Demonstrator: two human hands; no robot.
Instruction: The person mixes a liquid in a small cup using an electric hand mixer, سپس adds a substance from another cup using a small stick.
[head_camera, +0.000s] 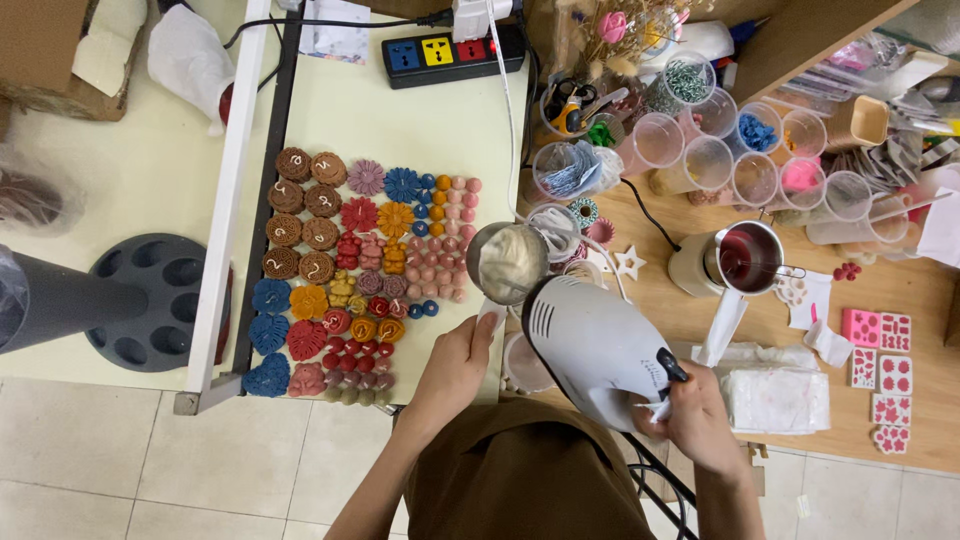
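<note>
White plastic formed the body of the electric hand mixer (592, 345), which the right hand (690, 410) clasped by its handle in a closed grip, thumb near the dark switch. Ahead of that grip, the mixer's beaters dipped into a small metal cup (507, 262) filled with pale, creamy wax-like stuff; the beaters themselves were too buried to make out. The left hand (458, 365) closed its grip on the cup's handle, fingers wrapped and thumb pointing up toward the rim, holding the cup just above the edge where the pale table (400, 120) met the wooden table (650, 215). Left of that grip lay rows of moulded pieces (350, 270) in brown, blue, red, orange and pink, shaped as flowers, leaves and small balls. Beyond the right grip stood a metal melting pot (745, 258) with dark red liquid, and farther off a cluster of clear plastic cups (740, 150) holding small bits. Pink silicone moulds (880, 350) lay well to the right of that grip. A black power strip (450, 55) sat at the far side.
</note>
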